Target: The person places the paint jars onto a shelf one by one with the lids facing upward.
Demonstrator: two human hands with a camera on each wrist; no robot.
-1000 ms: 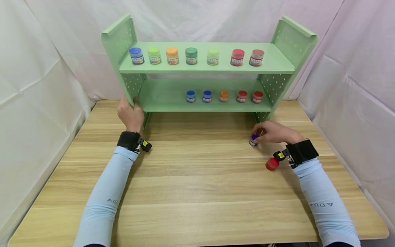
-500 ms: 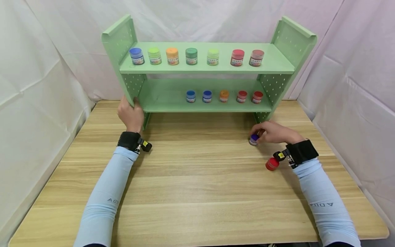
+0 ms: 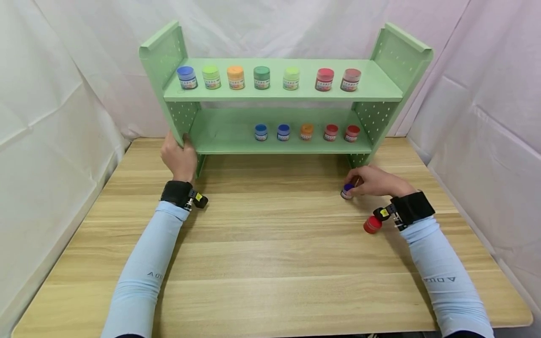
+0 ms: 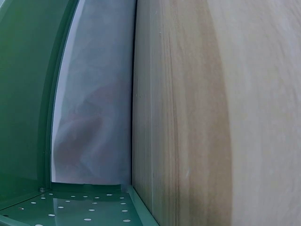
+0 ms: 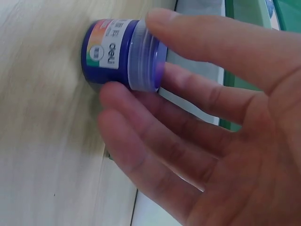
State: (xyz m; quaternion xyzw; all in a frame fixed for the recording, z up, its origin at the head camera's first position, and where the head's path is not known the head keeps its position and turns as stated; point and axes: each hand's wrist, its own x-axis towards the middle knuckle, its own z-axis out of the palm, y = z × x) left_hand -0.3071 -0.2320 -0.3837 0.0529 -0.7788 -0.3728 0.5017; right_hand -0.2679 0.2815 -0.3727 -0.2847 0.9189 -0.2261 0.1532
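On the wooden table, a small purple-blue paint jar [image 3: 347, 191] stands upright below the right end of a green two-tier shelf [image 3: 279, 147]. My right hand [image 3: 372, 181] pinches this jar near its clear-rimmed lid, with the thumb on one side and fingers on the other. The right wrist view shows the same paint jar [image 5: 106, 52] with its printed label. My left hand [image 3: 179, 158] grips the lower front edge of the shelf's left side panel, its fingertips hidden behind it. No part of that hand appears in the left wrist view, only green perforated metal [image 4: 89, 207] and wood.
A red paint jar [image 3: 372, 225] lies tipped near my right wrist. Several jars line the upper shelf, from a blue one [image 3: 187, 78] to a dark red one [image 3: 351, 80]. Several smaller jars, including an orange one [image 3: 306, 132], stand on the lower shelf. White cloth surrounds the table.
The right fingers shift slightly about the purple-blue jar, with the thumb lifting a little and coming back onto its lid. The jar stays in place, and the left hand keeps its grip.
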